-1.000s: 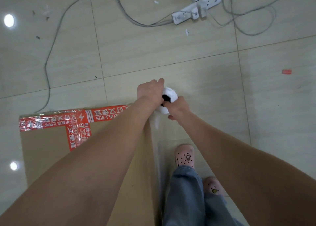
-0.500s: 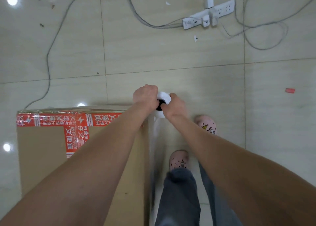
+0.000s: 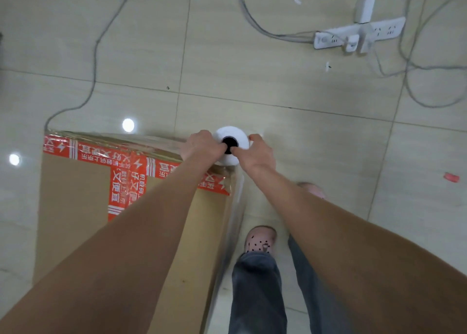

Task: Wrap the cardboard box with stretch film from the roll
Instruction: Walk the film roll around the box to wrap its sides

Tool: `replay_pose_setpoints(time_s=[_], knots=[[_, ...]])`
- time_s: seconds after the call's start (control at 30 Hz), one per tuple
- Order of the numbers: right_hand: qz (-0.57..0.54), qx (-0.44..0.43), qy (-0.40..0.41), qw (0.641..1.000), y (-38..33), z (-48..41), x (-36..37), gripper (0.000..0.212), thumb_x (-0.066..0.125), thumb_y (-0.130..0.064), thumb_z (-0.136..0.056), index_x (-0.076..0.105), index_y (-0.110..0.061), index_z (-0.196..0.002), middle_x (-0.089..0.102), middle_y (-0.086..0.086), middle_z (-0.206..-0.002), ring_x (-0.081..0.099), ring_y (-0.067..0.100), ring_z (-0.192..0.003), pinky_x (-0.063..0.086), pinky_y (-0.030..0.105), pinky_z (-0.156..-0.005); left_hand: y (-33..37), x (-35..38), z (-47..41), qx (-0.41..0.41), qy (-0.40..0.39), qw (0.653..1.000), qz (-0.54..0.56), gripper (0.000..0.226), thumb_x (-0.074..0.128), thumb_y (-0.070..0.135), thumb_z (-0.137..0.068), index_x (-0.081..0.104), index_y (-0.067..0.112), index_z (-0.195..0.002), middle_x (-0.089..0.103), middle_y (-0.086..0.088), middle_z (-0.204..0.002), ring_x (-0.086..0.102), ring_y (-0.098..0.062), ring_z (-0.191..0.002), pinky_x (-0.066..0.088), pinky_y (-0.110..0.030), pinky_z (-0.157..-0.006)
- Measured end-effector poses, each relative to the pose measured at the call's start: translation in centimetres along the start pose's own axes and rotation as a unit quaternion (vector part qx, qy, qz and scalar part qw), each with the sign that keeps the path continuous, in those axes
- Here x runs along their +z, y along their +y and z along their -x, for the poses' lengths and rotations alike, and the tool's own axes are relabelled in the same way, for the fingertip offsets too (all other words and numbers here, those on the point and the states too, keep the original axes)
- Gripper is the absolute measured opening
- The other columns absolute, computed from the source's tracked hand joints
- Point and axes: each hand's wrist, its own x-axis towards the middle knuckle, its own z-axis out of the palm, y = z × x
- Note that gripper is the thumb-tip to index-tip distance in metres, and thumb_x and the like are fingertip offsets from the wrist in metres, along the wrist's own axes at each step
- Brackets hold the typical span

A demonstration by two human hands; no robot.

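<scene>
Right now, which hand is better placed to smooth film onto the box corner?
Likely the left hand: it holds the roll on the cardboard box side; the right hand is over floor.

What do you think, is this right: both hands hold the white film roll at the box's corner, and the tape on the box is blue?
Not quite. The head view shows the tape on the cardboard box is red, not blue. Otherwise yes: left hand and right hand hold the white film roll at its corner.
</scene>
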Motion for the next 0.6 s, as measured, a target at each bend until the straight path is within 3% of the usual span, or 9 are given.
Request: replay_pose_setpoints(time_s=[0.07,0.17,0.3,0.37,0.47,0.6], knots=[[0.037,-0.014,0.002,0.999,-0.8,-0.3,-0.2,0.05,0.061,-0.035,-0.086,0.047,-0.02,-0.131,0.059,0.005,-0.124,0.057,0.026,-0.111,0.038,0.026,-0.075,0.1,-0.2,-0.4,0.027,0.018,0.999,-0.035,0.033,0.06,0.043,-0.085,0.053,0.012,-0.094,0.063,-0.009,-0.101,0.061,-0.03,-0.098,0.042,-0.031,-0.07],[0.102,-0.043,-0.005,0.994,-1.8,-0.6,-0.3,0.033,0.059,-0.031,-0.086,0.055,-0.02,-0.118,0.063,0.002,-0.108,0.06,0.024,-0.097,0.036,0.026,-0.065,0.5,-0.9,-0.5,0.111,0.061,0.987,-0.095,0.033,0.058,0.025,-0.088,0.049,0.011,-0.116,0.06,-0.008,-0.105,0.06,-0.03,-0.099,0.042,-0.032,-0.067],[0.186,-0.127,-0.003,0.974,-2.7,-1.2,-0.1,0.038,0.055,-0.027,-0.088,0.055,-0.031,-0.126,0.066,-0.002,-0.109,0.061,0.022,-0.102,0.037,0.025,-0.069,0.8,-1.1,-0.9,0.192,0.083,0.967,-0.142,0.038,0.055,0.016,-0.087,0.05,0.017,-0.125,0.057,-0.007,-0.113,0.06,-0.031,-0.101,0.044,-0.035,-0.068],[0.141,-0.128,-0.002,0.982,-2.8,-1.3,-0.3,0.046,0.058,-0.027,-0.088,0.048,-0.027,-0.134,0.065,0.001,-0.114,0.06,0.022,-0.105,0.041,0.025,-0.074,0.7,-1.0,-1.2,0.167,0.09,0.974,-0.122,0.031,0.053,0.016,-0.089,0.051,0.012,-0.12,0.058,-0.01,-0.11,0.06,-0.032,-0.1,0.04,-0.034,-0.067],[0.09,-0.046,-0.033,0.994,-2.9,-1.6,-0.5,0.059,0.064,-0.04,-0.083,0.041,-0.017,-0.133,0.059,0.006,-0.118,0.059,0.026,-0.103,0.044,0.029,-0.075,0.2,-1.1,-1.8,0.082,0.071,0.993,-0.046,0.022,0.054,0.018,-0.091,0.052,0.007,-0.111,0.061,-0.015,-0.107,0.059,-0.033,-0.1,0.04,-0.035,-0.069],[0.094,-0.034,-0.062,0.993,-3.5,-2.1,-0.4,0.051,0.06,-0.038,-0.088,0.043,-0.014,-0.13,0.057,0.009,-0.12,0.058,0.028,-0.104,0.04,0.028,-0.072,0.2,-1.2,-2.1,0.054,0.037,0.998,-0.024,0.018,0.053,0.017,-0.09,0.053,0.009,-0.106,0.061,-0.014,-0.11,0.059,-0.031,-0.098,0.044,-0.035,-0.07]])
